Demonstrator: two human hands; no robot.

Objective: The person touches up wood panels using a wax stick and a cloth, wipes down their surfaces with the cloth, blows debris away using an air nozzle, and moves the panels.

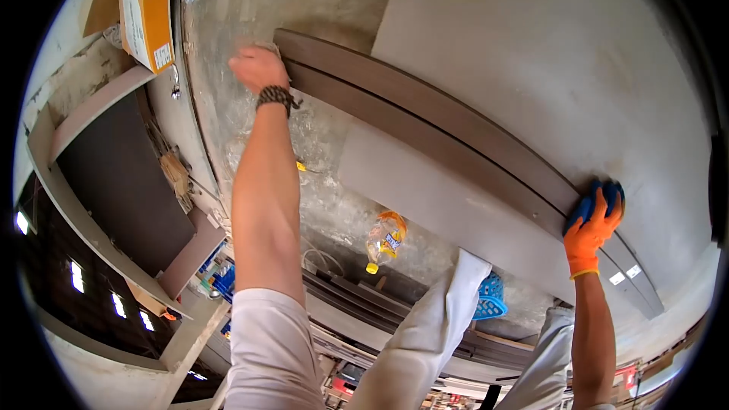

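Note:
Two long brown-grey strips (425, 118) lie side by side across a large grey panel (524, 38), with a thin dark gap between them. My left hand (260, 68), bare and with a braided band at the wrist, is closed at their upper left end; what its fingers hold is hidden. Toward the other end, my right hand (594, 216) wears an orange and blue glove and is wrapped over the strips. Two small white labels (624, 275) show on the strips beyond the glove.
A plastic bottle (383, 241) with a yellow cap lies on the concrete floor near my legs, beside a blue perforated slipper (490, 298). An orange and white box (147, 24) stands at the upper left, above a shelf frame (72, 209). More long strips lie beneath my legs.

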